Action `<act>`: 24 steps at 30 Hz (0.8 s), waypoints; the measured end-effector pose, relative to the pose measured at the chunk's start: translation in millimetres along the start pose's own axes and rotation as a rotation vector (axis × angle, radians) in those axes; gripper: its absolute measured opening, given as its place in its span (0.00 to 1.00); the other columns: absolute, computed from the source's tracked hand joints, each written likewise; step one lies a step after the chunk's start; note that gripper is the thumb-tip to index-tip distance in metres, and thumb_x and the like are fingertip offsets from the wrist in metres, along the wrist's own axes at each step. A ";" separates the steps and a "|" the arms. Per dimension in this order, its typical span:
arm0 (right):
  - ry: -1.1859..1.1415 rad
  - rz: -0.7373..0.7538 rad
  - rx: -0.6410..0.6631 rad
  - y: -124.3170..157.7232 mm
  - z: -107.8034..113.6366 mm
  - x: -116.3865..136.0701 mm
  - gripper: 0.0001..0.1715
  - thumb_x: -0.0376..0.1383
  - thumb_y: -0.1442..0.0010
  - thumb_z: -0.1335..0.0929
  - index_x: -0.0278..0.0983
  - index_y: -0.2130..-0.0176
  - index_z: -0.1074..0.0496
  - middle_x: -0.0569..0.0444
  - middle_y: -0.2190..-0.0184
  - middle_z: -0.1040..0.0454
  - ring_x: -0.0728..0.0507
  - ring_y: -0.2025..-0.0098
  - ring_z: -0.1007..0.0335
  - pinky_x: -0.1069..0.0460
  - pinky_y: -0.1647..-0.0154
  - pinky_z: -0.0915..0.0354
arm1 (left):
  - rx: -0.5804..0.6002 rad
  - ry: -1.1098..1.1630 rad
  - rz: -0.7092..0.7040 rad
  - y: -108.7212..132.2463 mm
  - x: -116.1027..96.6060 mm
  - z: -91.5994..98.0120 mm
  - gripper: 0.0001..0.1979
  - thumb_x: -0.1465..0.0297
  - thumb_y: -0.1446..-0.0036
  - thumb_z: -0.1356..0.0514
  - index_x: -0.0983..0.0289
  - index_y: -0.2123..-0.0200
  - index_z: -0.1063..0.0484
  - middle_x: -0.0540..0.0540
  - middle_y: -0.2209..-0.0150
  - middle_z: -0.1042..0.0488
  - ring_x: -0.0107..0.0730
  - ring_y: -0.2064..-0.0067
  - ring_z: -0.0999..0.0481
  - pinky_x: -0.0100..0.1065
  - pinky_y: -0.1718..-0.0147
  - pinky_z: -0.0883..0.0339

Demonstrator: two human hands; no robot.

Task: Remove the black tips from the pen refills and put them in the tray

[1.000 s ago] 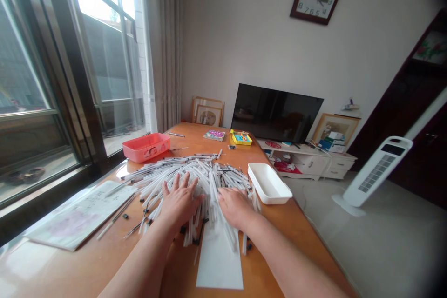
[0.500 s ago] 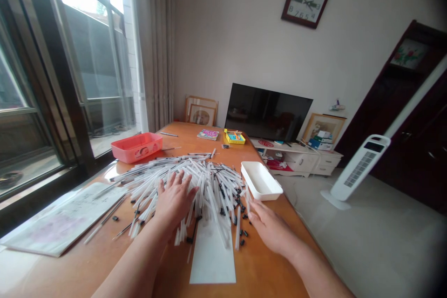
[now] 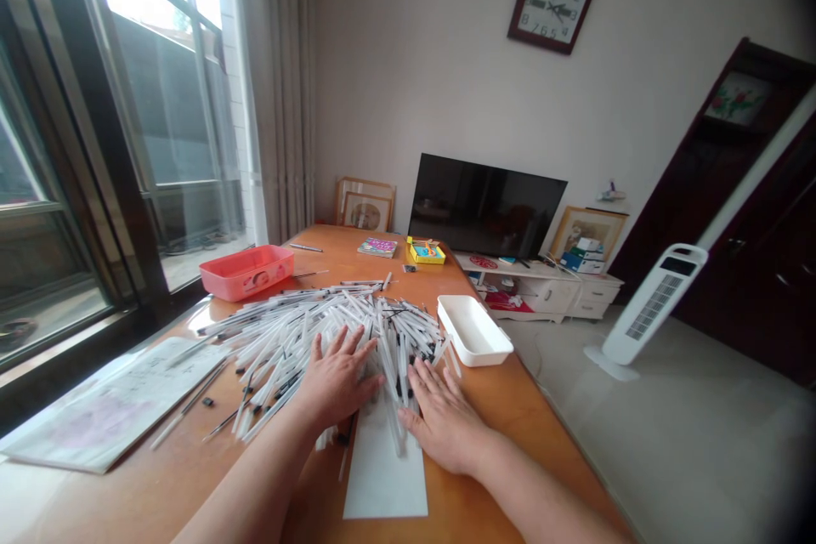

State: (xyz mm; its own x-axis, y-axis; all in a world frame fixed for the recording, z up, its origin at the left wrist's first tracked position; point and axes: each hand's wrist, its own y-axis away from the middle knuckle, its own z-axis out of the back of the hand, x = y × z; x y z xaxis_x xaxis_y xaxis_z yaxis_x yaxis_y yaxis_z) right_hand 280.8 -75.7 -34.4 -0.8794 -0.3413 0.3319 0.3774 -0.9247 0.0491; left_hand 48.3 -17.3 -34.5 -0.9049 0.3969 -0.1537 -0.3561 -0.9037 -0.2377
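L hand (image 3: 336, 378) & R hand (image 3: 443, 421) open, flat, nothing gripped, against white tube pile (image 3: 280, 348). Risk: hard push scatters tubes off table (image 3: 159, 493).

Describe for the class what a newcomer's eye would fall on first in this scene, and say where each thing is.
The big heap of thin white tubes comes first, filling the middle of the orange table. Next come the left hand and right hand, spread open at the heap's near edge. A red tray and a white tray stand on either side of the heap.
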 end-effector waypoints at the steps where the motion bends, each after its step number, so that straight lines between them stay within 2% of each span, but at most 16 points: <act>1: 0.001 0.017 0.000 -3.2 -0.5 1.3 0.45 0.57 0.30 0.49 0.34 0.27 0.58 0.48 0.26 0.68 0.38 0.25 0.72 0.37 0.27 0.71 | 0.002 0.000 0.007 -0.2 1.8 0.0 0.33 0.49 0.38 0.47 0.50 0.32 0.41 0.55 0.27 0.51 0.57 0.27 0.59 0.66 0.34 0.69; 6: -0.020 0.047 -0.053 -13.3 2.9 3.7 0.44 0.56 0.30 0.47 0.33 0.27 0.54 0.46 0.26 0.61 0.37 0.25 0.68 0.37 0.27 0.68 | -0.016 -0.020 0.022 -0.8 9.9 -2.1 0.30 0.55 0.36 0.48 0.50 0.32 0.42 0.55 0.27 0.49 0.56 0.27 0.57 0.68 0.35 0.70; 11: -0.066 -0.003 -0.297 -13.4 14.3 -18.2 0.39 0.54 0.29 0.45 0.34 0.32 0.40 0.44 0.29 0.46 0.38 0.27 0.56 0.40 0.27 0.57 | -0.035 -0.027 0.032 -2.5 9.5 -1.0 0.27 0.60 0.34 0.50 0.51 0.32 0.41 0.55 0.28 0.47 0.54 0.27 0.55 0.67 0.34 0.68; 13: -0.087 -0.095 -0.344 -12.2 15.4 -31.9 0.36 0.52 0.29 0.46 0.33 0.35 0.36 0.42 0.31 0.42 0.38 0.29 0.50 0.42 0.30 0.50 | -0.046 -0.018 0.038 -3.2 5.6 1.1 0.26 0.60 0.33 0.53 0.51 0.33 0.40 0.55 0.28 0.46 0.53 0.27 0.54 0.65 0.34 0.66; 16: -0.072 -0.171 -0.292 -11.5 10.2 -47.5 0.31 0.48 0.29 0.43 0.35 0.37 0.33 0.41 0.32 0.41 0.36 0.30 0.47 0.40 0.31 0.47 | -0.058 0.013 0.011 -2.7 -3.2 4.7 0.28 0.53 0.32 0.55 0.50 0.33 0.40 0.55 0.29 0.45 0.53 0.27 0.53 0.65 0.34 0.65; 20: -0.017 -0.170 -0.228 -16.6 -0.1 -49.4 0.30 0.44 0.31 0.40 0.33 0.35 0.35 0.40 0.29 0.47 0.35 0.28 0.53 0.39 0.30 0.51 | -0.011 0.053 -0.088 0.9 -12.7 7.9 0.30 0.45 0.36 0.53 0.45 0.34 0.39 0.53 0.28 0.45 0.56 0.27 0.56 0.67 0.34 0.69; 24: -0.057 -0.112 -0.184 -26.9 -1.2 -38.1 0.30 0.40 0.31 0.41 0.32 0.34 0.37 0.39 0.29 0.47 0.37 0.28 0.53 0.41 0.30 0.49 | 0.011 0.054 -0.116 2.6 -10.8 6.7 0.29 0.47 0.36 0.50 0.46 0.35 0.37 0.54 0.29 0.43 0.54 0.27 0.55 0.67 0.34 0.73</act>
State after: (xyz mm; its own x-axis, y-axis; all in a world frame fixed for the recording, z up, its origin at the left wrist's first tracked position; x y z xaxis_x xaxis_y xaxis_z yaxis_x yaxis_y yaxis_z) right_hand 303.7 -38.0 -49.5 -0.8933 -0.2293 0.3866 0.2142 -0.9733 -0.0824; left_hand 55.5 -24.9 -27.0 -0.8439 0.5064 -0.1770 -0.4601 -0.8529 -0.2467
